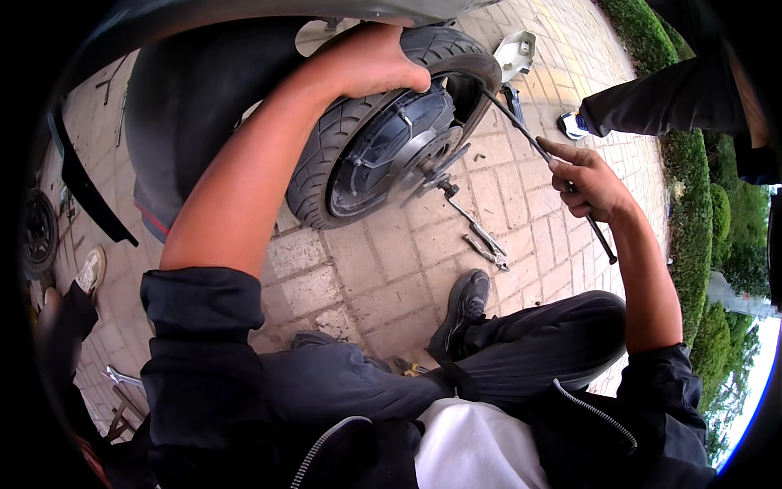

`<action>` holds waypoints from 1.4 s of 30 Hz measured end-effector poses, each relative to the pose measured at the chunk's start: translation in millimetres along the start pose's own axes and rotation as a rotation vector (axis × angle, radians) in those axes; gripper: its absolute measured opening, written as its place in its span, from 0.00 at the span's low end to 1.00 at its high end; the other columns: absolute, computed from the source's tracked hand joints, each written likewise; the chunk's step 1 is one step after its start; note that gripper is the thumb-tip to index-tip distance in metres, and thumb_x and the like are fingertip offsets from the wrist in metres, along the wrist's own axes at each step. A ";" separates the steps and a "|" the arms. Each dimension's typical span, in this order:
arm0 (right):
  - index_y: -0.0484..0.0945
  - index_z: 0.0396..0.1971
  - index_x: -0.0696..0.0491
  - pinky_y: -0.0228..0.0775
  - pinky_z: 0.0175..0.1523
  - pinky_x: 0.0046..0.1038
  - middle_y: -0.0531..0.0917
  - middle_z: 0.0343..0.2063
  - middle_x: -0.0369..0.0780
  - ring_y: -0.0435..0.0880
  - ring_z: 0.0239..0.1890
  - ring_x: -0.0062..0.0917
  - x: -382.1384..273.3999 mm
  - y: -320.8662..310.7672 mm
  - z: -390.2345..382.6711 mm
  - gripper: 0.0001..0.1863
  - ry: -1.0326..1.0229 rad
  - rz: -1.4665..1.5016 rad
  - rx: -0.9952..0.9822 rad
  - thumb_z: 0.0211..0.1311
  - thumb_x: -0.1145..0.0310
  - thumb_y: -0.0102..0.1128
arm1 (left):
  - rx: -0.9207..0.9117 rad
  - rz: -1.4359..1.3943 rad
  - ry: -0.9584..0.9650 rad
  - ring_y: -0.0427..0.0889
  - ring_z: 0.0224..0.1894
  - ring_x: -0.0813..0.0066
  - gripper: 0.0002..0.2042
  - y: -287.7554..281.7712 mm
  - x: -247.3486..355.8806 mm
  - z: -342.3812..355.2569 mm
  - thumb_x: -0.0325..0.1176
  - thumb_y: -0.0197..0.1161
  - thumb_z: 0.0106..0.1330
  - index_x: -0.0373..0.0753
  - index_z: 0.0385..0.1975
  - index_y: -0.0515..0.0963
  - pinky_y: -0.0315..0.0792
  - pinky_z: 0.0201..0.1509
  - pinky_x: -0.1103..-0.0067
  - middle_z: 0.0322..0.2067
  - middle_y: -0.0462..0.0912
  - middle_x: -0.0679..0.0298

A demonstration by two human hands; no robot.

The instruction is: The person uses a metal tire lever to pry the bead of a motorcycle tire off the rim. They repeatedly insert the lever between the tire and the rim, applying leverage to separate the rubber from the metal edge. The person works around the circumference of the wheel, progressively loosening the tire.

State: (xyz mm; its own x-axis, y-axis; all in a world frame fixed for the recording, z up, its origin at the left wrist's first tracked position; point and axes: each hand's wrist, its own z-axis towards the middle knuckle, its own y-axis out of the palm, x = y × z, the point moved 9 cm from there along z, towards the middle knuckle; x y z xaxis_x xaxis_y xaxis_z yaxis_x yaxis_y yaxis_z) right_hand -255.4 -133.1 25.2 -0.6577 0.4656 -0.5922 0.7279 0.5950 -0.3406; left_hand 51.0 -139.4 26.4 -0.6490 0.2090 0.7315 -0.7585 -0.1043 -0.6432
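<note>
A scooter wheel with a black treaded tire [312, 167] stands tilted under the dark bodywork [175, 114], with a grey hub motor [399, 134] and an axle at its centre. My left hand [379, 63] grips the top of the tire. Its thumb presses near the rim, and the other fingers are hidden behind the rubber. Closed around a long dark tire lever [520, 124], my right hand [593, 181] is off to the right of the wheel. The lever's far end reaches the tire's right edge by the rim, while its other end sticks out below my hand.
Pliers [487, 251] and a long-handled tool [476, 224] lie on the paving below the axle. Yellow-handled pliers [412, 367] lie between my legs. A pale plastic cover [515, 54] sits beyond the wheel. Other people's shoes [573, 125] stand at right and left. Another wheel [39, 233] is far left.
</note>
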 end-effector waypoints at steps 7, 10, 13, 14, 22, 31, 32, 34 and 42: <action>0.63 0.66 0.46 0.41 0.15 0.15 0.63 0.19 0.29 0.51 0.12 0.09 -8.0 -8.5 4.4 0.26 0.003 -0.062 -0.009 0.69 0.70 0.48 | -0.013 0.005 -0.036 0.78 0.50 0.58 0.37 -0.6 1.6 -0.6 0.43 0.68 0.42 0.25 0.53 0.70 0.69 0.55 0.75 0.47 0.78 0.45; 0.63 0.66 0.46 0.41 0.14 0.15 0.63 0.19 0.29 0.51 0.12 0.08 -8.9 -2.3 1.6 0.26 0.004 -0.056 0.007 0.69 0.71 0.47 | 0.020 0.015 -0.017 0.78 0.49 0.59 0.37 -1.3 -0.2 -0.6 0.43 0.68 0.42 0.24 0.52 0.71 0.69 0.54 0.75 0.47 0.78 0.45; 0.63 0.66 0.45 0.41 0.14 0.15 0.63 0.19 0.29 0.51 0.12 0.08 -14.8 -11.6 5.5 0.26 0.020 -0.118 -0.019 0.69 0.71 0.47 | 0.015 0.031 -0.027 0.78 0.49 0.59 0.37 -0.8 0.3 -0.1 0.43 0.68 0.42 0.24 0.52 0.71 0.69 0.54 0.75 0.47 0.78 0.45; 0.64 0.66 0.45 0.41 0.14 0.15 0.63 0.19 0.29 0.50 0.12 0.08 -17.4 -14.5 5.9 0.25 0.017 -0.140 -0.031 0.69 0.71 0.47 | -0.002 0.023 -0.037 0.78 0.49 0.59 0.37 0.2 0.7 -0.1 0.43 0.68 0.42 0.24 0.52 0.71 0.69 0.54 0.75 0.47 0.78 0.45; 0.66 0.65 0.43 0.42 0.13 0.14 0.64 0.17 0.30 0.52 0.11 0.08 -47.1 -35.6 11.4 0.25 0.046 -0.299 -0.103 0.67 0.73 0.48 | -0.015 0.006 -0.030 0.78 0.49 0.59 0.37 -5.0 6.9 -4.1 0.44 0.68 0.42 0.24 0.52 0.71 0.69 0.56 0.75 0.47 0.78 0.45; 0.72 0.60 0.43 0.46 0.12 0.14 0.64 0.14 0.27 0.55 0.10 0.09 -79.5 -70.6 26.7 0.22 0.007 -0.591 -0.055 0.67 0.72 0.50 | -0.048 -0.031 -0.032 0.78 0.49 0.59 0.36 -5.9 14.0 -4.2 0.42 0.68 0.41 0.27 0.53 0.71 0.69 0.56 0.74 0.46 0.79 0.46; 0.73 0.60 0.45 0.47 0.12 0.14 0.65 0.14 0.28 0.56 0.11 0.09 -83.8 -76.0 28.5 0.22 0.003 -0.640 -0.044 0.66 0.72 0.51 | -0.041 -0.033 -0.043 0.78 0.49 0.60 0.36 -5.7 14.5 -4.2 0.40 0.69 0.42 0.28 0.54 0.71 0.69 0.56 0.74 0.47 0.79 0.47; 0.74 0.58 0.50 0.49 0.13 0.15 0.69 0.15 0.29 0.57 0.11 0.10 -92.6 -83.4 34.6 0.21 -0.025 -0.716 -0.028 0.65 0.72 0.52 | -0.049 -0.057 -0.042 0.78 0.49 0.61 0.36 -5.5 11.6 -4.0 0.40 0.69 0.42 0.28 0.54 0.71 0.69 0.56 0.74 0.47 0.79 0.48; 0.82 0.32 0.61 0.71 0.36 0.35 0.83 0.25 0.47 0.78 0.22 0.33 -149.8 -89.9 49.1 0.15 -0.597 -1.416 0.200 0.60 0.63 0.56 | -0.100 -0.056 -0.112 0.74 0.55 0.63 0.41 0.6 7.4 -2.3 0.39 0.69 0.41 0.29 0.60 0.65 0.65 0.61 0.75 0.54 0.74 0.49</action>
State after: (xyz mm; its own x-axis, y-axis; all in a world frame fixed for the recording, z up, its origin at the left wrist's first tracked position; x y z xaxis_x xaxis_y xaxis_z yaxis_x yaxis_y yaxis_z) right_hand -212.8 -288.4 108.7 -0.6724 -0.7322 0.1084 -0.3559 0.1914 -0.9147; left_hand 45.9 -135.7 31.0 -0.6124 0.1019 0.7840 -0.7879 0.0034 -0.6159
